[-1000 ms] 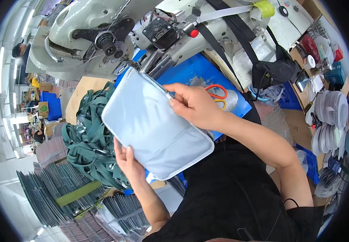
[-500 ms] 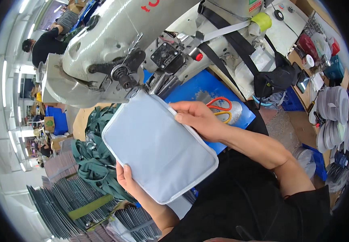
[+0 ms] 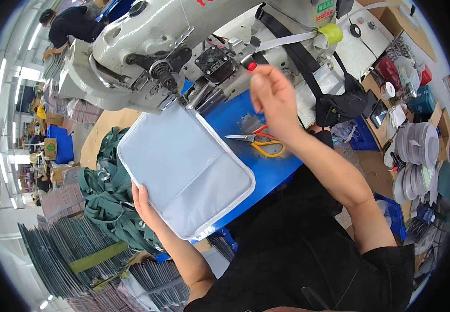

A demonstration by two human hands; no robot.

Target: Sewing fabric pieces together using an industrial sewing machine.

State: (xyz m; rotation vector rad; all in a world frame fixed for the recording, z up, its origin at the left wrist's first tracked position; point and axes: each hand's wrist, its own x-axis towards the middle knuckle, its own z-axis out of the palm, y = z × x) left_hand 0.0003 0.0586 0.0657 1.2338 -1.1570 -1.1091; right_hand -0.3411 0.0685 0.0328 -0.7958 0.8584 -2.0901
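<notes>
A light grey fabric panel (image 3: 178, 156) with rounded corners and pale edge binding lies with its far corner at the needle area of a sewing machine (image 3: 147, 62). A seam crosses the panel's lower part. My left hand (image 3: 144, 208) grips the panel's left edge, thumb on top and the other fingers mostly hidden beneath. My right hand (image 3: 276, 99) is raised off the panel, fingers bent and apart, with nothing visible in it. Its upper fingertips are right by the red button (image 3: 251, 66) on the machine; whether they touch it I cannot tell.
Scissors (image 3: 266, 146) with red and yellow handles lie on the blue work surface (image 3: 225, 127). Dark green straps (image 3: 111, 200) are heaped left of the panel, above stacks of flat panels (image 3: 71, 262). White tape rolls (image 3: 417, 145) stand at right. Another person (image 3: 71, 26) is at far left.
My right hand has let go of the panel's right edge and risen to the red button. The panel has shifted left and nearer the machine, uncovering the scissors' blades. The view has shifted slightly.
</notes>
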